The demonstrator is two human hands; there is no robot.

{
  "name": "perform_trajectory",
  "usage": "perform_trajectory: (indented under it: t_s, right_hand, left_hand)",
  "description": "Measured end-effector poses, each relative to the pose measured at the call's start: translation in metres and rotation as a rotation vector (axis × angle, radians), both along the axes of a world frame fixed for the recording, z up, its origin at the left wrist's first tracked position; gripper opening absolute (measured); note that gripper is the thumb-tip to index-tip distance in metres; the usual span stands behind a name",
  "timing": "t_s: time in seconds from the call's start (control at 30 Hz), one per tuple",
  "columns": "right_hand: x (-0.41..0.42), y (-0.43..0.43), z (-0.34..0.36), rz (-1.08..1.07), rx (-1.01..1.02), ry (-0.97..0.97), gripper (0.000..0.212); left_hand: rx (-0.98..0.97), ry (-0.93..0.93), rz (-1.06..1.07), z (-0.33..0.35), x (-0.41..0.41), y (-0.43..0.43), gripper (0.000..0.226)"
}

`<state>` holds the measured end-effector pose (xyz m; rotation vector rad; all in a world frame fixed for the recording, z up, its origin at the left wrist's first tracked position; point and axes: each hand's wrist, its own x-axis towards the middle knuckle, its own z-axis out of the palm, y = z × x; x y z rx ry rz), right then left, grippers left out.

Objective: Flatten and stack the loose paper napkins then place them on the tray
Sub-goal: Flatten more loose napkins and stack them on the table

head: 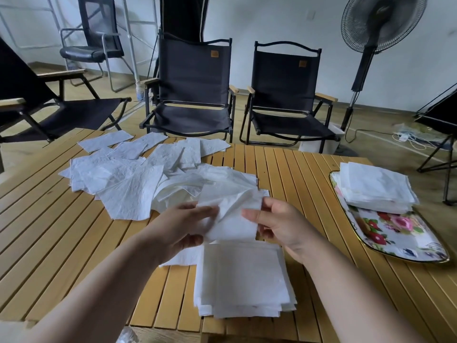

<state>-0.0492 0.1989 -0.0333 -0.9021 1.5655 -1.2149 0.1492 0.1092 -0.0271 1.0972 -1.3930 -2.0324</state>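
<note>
Above the flat square stack, left hand and right hand pinch one crumpled napkin

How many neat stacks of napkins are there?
2. One stack sits on the tray, at right; a second stack lies at the table's near edge. The loose heap beyond isn't counted.

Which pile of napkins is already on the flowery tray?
The neat stack far right, on the tray. The nearest stack and the messy heap lie on the table.
</note>
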Motion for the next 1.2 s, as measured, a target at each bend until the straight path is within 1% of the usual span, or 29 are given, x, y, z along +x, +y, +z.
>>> perform_trajectory:
  t_s: [0.07,0.1,0.13,0.17,0.23,0.27,0.33,0.4,0.5,0.57,0.63,0.67,0.7,0.77,0.83,0.87,0.93,1.03,1.07,1.2]
  right_hand:
    - [-0.002,0.001,-0.005,-0.053,0.018,0.022,0.015]
    - [-0.004,0.001,-0.007,-0.083,0.015,0.025,0.01]
    - [-0.006,0.001,-0.009,-0.111,0.01,0.022,0.009]
    - [-0.007,0.001,-0.009,-0.131,0.003,0.018,0.009]
    - [-0.006,0.0,-0.008,-0.154,-0.011,0.015,0.01]
    - [-0.004,-0.001,-0.008,-0.159,-0.019,0.012,0.01]
    - [0.0,-0.003,-0.007,-0.173,-0.037,-0.006,0.009]
    - [0.003,-0.003,-0.006,-0.177,-0.06,-0.053,0.011]
    - [0.006,-0.002,-0.004,-0.113,-0.075,-0.046,0.015]
    - [0.007,-0.003,-0.003,-0.097,-0.085,-0.012,0.027]
    - [0.009,-0.005,-0.002,-0.168,-0.09,0.034,0.04]
    - [0.008,-0.005,-0.002,-0.209,-0.095,0.063,0.044]
    - [0.007,-0.005,-0.001,-0.236,-0.102,0.088,0.046]
    - [0.006,-0.004,0.0,-0.243,-0.138,0.086,0.045]
    - [0.005,-0.003,0.002,-0.192,-0.175,0.046,0.048]
    - [0.005,-0.004,0.002,-0.161,-0.187,0.04,0.05]
    - [0.004,-0.005,0.0,-0.121,-0.209,0.086,0.054]
    - [0.005,-0.007,-0.005,-0.124,-0.254,0.292,0.055]
    - [0.006,-0.008,-0.006,-0.136,-0.283,0.325,0.055]
    - [0.01,-0.012,-0.001,-0.186,-0.402,0.331,0.065]
  left_hand:
    - [0.022,-0.006,-0.009,0.0,0.0,0.0,0.013]
    - [0.014,-0.009,-0.037,-0.001,0.0,0.0,0.011]
    - [0.0,-0.017,-0.071,0.0,0.001,0.0,0.008]
    - [-0.018,-0.022,-0.108,0.0,0.002,0.0,0.01]
    - [-0.048,-0.035,-0.149,-0.002,0.003,-0.001,0.024]
    - [-0.069,-0.049,-0.148,-0.002,0.003,-0.001,0.026]
    - [-0.116,-0.083,-0.141,-0.002,0.003,-0.002,0.017]
    - [-0.125,-0.097,-0.095,-0.002,0.003,-0.002,0.007]
    - [-0.083,-0.082,0.042,-0.004,0.0,-0.005,0.015]
    - [-0.04,-0.076,0.137,-0.004,-0.003,-0.006,0.018]
    - [-0.009,-0.08,0.193,-0.003,-0.005,-0.006,0.02]
    - [-0.013,-0.081,0.189,-0.002,-0.006,-0.006,0.02]
    - [-0.037,-0.087,0.167,-0.001,-0.006,-0.006,0.022]
    - [-0.125,-0.106,0.116,0.001,-0.006,-0.005,0.037]
    - [-0.21,-0.117,0.139,0.002,-0.006,-0.005,0.055]
    - [-0.246,-0.121,0.159,0.001,-0.006,-0.007,0.06]
    - [-0.335,-0.136,0.16,-0.001,-0.003,-0.01,0.058]
    - [-0.436,-0.094,0.13,-0.001,0.0,-0.01,0.054]
    - [-0.468,-0.069,0.126,-0.001,0.0,-0.009,0.055]
    - [-0.65,-0.045,0.156,0.0,0.002,-0.01,0.061]
